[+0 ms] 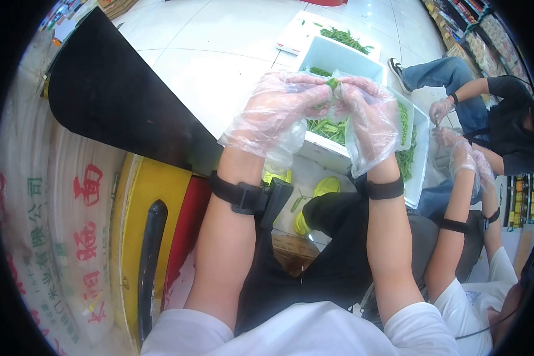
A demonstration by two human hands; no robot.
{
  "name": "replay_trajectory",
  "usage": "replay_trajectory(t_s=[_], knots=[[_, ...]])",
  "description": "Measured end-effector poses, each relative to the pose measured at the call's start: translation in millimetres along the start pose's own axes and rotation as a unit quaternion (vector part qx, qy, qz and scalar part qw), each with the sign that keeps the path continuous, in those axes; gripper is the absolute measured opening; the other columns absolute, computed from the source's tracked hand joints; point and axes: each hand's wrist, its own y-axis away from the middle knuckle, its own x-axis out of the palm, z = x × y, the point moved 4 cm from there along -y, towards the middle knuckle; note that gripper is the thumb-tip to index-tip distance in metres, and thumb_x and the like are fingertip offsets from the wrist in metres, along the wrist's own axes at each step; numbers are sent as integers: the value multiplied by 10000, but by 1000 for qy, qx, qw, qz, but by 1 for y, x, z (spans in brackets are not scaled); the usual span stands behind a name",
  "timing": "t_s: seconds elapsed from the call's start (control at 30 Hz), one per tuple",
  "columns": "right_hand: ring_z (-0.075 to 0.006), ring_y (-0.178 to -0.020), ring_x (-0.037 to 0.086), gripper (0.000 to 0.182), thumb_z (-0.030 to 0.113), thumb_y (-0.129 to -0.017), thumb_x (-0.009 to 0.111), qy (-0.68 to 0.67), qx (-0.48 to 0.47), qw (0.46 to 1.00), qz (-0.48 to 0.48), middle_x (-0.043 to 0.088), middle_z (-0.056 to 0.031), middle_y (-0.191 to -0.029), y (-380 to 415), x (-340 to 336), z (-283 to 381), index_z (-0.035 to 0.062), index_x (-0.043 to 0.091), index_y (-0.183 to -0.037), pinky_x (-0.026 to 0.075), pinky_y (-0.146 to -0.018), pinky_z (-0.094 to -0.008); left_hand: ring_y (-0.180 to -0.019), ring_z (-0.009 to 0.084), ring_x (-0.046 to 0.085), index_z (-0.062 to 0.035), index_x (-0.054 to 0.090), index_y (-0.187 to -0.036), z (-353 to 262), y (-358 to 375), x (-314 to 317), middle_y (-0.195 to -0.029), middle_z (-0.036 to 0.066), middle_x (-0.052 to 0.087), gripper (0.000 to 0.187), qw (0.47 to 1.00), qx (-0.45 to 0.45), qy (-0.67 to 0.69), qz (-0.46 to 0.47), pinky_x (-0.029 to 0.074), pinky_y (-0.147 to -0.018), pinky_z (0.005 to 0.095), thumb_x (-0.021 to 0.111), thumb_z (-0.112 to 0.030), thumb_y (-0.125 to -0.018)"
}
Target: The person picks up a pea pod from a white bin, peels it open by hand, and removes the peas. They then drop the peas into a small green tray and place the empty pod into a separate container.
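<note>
In clear plastic gloves, my left hand (291,101) and my right hand (369,110) meet above a white foam box (320,148). Between their pinched fingertips is a small green pea pod (332,83), mostly covered by the fingers. Beneath them, green pods (327,130) lie in the box, partly hidden by my hands. Small round green peas (404,121) show in a pale container just right of my right hand. More green pods (406,163) lie lower down along the box's right side.
Behind the box, a white lid (296,32) carries a pile of green pods (345,39). Two people with gloved hands (441,111) sit at the right. A black panel (124,95) and yellow frame (137,196) stand at my left. Stray pods (296,203) lie on the floor.
</note>
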Motion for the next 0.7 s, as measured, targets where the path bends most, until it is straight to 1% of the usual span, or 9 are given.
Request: replay_trajectory(t_s=[0.13,0.17,0.23,0.3,0.33,0.4,0.5,0.63,0.7], knots=[[-112,-683,610,171,71,-847,645,12,6,1000,-15,665,-67,-835,2,1,5,-45,664,-971,509,-602,-237,-869,172,640,106,604,-1095,3,-3,-4,-986,139,655,313,1000,5,1,-9,542,-783,262,676,-68,-846],[-106,-708,606,170,67,-847,648,14,-7,1000,-26,666,-64,-862,1,-1,5,-35,668,-982,506,-620,-230,-869,172,640,106,604,-1095,4,-5,-5,-986,139,655,313,1000,6,0,-9,542,-783,262,676,-68,-846],[-101,-733,603,170,63,-847,652,17,-21,999,-36,667,-60,-889,2,0,5,-25,672,-992,503,-637,-223,-890,169,636,108,597,-1107,4,-7,-7,-1000,134,651,325,999,40,-11,2,539,-797,255,674,-72,-848],[-94,-757,594,179,56,-828,676,51,-108,989,-87,663,-44,-894,5,2,10,18,694,-1003,488,-663,-218,-890,167,635,108,595,-1110,2,-6,-5,-1001,135,650,327,999,44,-11,-3,539,-795,257,676,-67,-846],[-94,-757,594,179,56,-828,676,51,-108,989,-87,663,-44,-894,5,1,9,18,694,-1003,488,-663,-218,-889,165,635,108,594,-1113,2,-6,-5,-1003,136,648,330,999,45,-10,-9,538,-793,258,678,-62,-843],[-90,-737,580,183,54,-801,705,175,-205,963,-26,655,-38,-854,7,6,13,55,714,-985,474,-662,-220,-882,163,634,106,596,-1111,2,-6,-4,-999,138,649,325,999,47,-6,-12,536,-788,261,677,-50,-839],[-91,-702,567,174,60,-781,723,173,-198,963,-51,643,-33,-816,6,7,4,72,726,-954,462,-632,-226,-865,158,631,101,602,-1107,1,-4,-3,-982,141,652,315,999,46,-2,-20,532,-774,264,675,-25,-827],[-91,-688,563,168,66,-771,733,141,-172,973,-63,646,-28,-819,4,7,-2,67,727,-939,456,-614,-228,-838,154,629,89,622,-1081,-1,-4,-3,-957,134,657,296,999,34,-12,-28,526,-750,258,679,-5,-805],[-96,-676,563,163,67,-765,735,193,-210,956,-70,649,-32,-815,6,9,4,67,727,-928,457,-602,-231,-834,155,629,86,628,-1071,-1,-5,-3,-950,131,659,291,998,41,-24,-31,524,-745,256,684,-7,-800]])
